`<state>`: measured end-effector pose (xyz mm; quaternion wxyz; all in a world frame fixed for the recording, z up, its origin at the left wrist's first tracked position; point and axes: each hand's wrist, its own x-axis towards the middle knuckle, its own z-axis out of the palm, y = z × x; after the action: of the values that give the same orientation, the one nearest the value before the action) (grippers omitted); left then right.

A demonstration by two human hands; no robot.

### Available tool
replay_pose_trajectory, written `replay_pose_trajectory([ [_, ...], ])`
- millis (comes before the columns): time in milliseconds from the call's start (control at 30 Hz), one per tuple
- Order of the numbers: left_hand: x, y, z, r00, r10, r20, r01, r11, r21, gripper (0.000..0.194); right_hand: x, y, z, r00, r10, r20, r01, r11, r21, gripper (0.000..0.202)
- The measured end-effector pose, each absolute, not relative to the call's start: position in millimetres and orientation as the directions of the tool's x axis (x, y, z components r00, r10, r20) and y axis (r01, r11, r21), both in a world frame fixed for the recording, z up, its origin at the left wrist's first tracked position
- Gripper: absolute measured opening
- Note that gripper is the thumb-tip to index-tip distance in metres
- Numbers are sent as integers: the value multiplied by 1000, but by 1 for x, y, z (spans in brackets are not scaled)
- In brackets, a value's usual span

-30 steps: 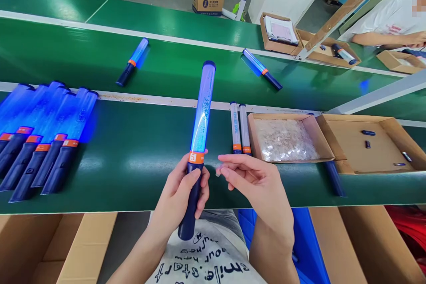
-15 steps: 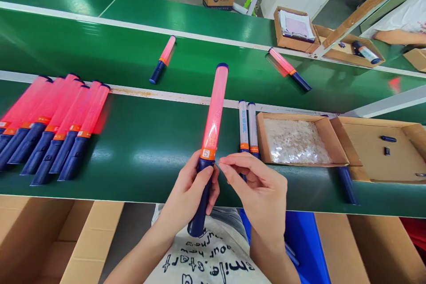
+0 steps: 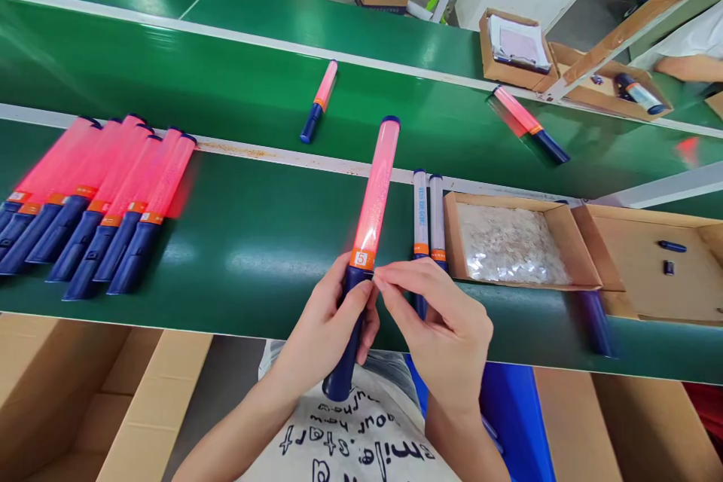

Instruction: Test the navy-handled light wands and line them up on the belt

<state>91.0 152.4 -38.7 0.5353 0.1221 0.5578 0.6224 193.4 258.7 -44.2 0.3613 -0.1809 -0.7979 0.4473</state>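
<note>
My left hand [image 3: 327, 324] grips the dark blue handle of a light stick [image 3: 377, 188] whose clear tube glows pink; it has an orange band marked 5. My right hand [image 3: 446, 331] pinches at the stick just below that band, thumb and forefinger touching it. Whether a small part sits between the fingertips is too small to tell. Two unlit sticks [image 3: 428, 215] lie on the green table just right of the held one.
Several glowing sticks [image 3: 102, 196] lie in a row at the left. Two more sticks [image 3: 318, 100] [image 3: 528, 123] lie on the far conveyor. A cardboard tray of small clear parts [image 3: 511, 241] and another tray [image 3: 655, 263] sit at the right. Cardboard boxes stand below the table edge.
All the sticks switched from blue to pink glow. My right hand moved left from beside the stick until its fingertips reached the orange band. The view shifted slightly.
</note>
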Motion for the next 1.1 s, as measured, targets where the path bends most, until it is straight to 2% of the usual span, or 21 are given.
replay_pose_trajectory([
  [367, 88, 151, -41, -391, 811, -435, -488, 218, 845, 35, 195, 262, -45, -698, 526, 485, -69, 626, -777, 30],
  [600, 88, 152, -41, -394, 804, -445, -491, 226, 842, 34, 195, 262, -49, -686, 540, 488, -84, 607, -790, 34],
  [800, 88, 153, -39, -396, 795, -459, -472, 252, 845, 29, 196, 260, -51, -679, 500, 537, -77, 679, -730, 35],
  [1100, 89, 154, -40, -421, 784, -457, -444, 262, 857, 29, 198, 259, -56, -672, 491, 554, -83, 694, -715, 36],
])
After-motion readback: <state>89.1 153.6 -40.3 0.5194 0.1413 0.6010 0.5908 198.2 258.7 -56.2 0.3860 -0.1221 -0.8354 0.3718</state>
